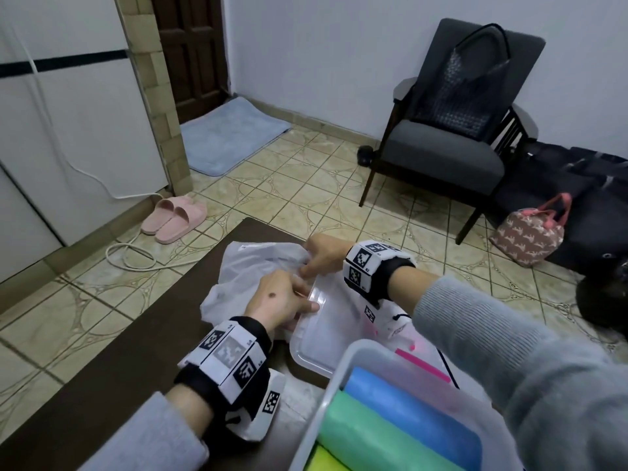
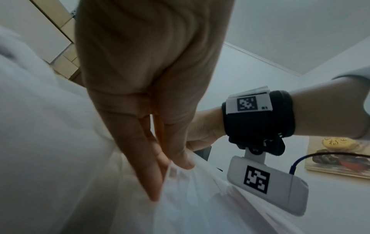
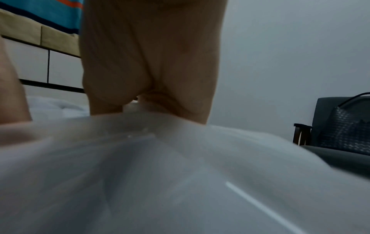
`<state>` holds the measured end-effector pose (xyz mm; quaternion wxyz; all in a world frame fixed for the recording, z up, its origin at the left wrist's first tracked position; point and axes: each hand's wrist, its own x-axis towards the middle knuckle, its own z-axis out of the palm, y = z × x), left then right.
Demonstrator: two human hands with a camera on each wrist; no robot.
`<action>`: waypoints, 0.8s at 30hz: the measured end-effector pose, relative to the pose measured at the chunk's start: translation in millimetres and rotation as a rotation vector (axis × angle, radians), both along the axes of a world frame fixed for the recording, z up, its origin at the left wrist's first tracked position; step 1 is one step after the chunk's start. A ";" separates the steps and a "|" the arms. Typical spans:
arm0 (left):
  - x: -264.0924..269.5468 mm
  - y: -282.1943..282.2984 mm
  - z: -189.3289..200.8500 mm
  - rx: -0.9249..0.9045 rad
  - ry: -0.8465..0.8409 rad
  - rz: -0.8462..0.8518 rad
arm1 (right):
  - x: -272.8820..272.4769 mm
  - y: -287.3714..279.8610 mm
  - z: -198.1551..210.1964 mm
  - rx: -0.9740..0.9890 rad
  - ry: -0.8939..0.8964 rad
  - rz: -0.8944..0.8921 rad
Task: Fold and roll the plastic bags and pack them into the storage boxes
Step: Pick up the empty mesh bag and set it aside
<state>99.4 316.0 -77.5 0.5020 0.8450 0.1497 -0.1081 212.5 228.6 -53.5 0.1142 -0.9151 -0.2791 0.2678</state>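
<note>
In the middle of the head view, both hands work on a white bag (image 1: 244, 266) that lies crumpled on a dark table (image 1: 142, 334). The left hand (image 1: 277, 299) sits on the near part of the bag with its fingers (image 2: 148, 158) long and close together, and the tips pinch a fold of the thin plastic (the left wrist view shows this best). The right hand (image 1: 323, 254) is just above it in the frame, fingers bent, pinching the bag's far edge. The two hands are near each other but do not touch. Just right of the bag lies a clear lid (image 1: 326, 334), and the left fingertips reach over its edge. At the bottom right of the frame stands a box (image 1: 339, 385) with rolls packed side by side in it: a blue roll (image 1: 407, 406), a green roll (image 1: 377, 440) and a yellow roll (image 1: 326, 462). The right wrist view is mostly blurry white plastic, so the fingertips are hidden there. Pink slippers (image 1: 173, 217) sit on the floor at the left, and a gray chair (image 1: 452, 130) stands at the upper right.
</note>
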 end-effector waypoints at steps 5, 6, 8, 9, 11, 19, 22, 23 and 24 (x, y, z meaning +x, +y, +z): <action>-4.0 2.7 -1.0 -0.094 -0.018 0.054 | 3.9 -4.7 17.1 0.193 -0.196 0.026; -4.5 3.2 -1.1 -0.099 -0.019 0.048 | 5.7 -8.3 19.9 0.249 -0.219 0.010; -4.5 3.7 -0.6 -0.096 -0.030 0.040 | 9.9 -17.0 22.6 0.341 -0.257 -0.033; -4.5 3.7 0.0 -0.081 -0.040 0.043 | 11.6 -21.8 22.9 0.376 -0.274 -0.054; -4.4 2.7 0.7 -0.028 -0.064 0.045 | 13.6 -30.0 23.9 0.442 -0.316 -0.087; -7.9 4.9 -7.5 0.054 0.011 0.027 | 16.8 -57.3 43.8 0.793 -0.448 -0.372; -5.9 7.6 -14.9 0.121 0.060 0.028 | 19.4 -71.5 50.1 0.889 -0.451 -0.472; -5.3 7.9 -16.2 0.176 0.065 0.016 | 19.8 -77.3 52.0 0.896 -0.468 -0.499; -4.8 7.4 -15.9 0.248 0.073 -0.011 | 18.3 -83.7 55.4 0.901 -0.487 -0.518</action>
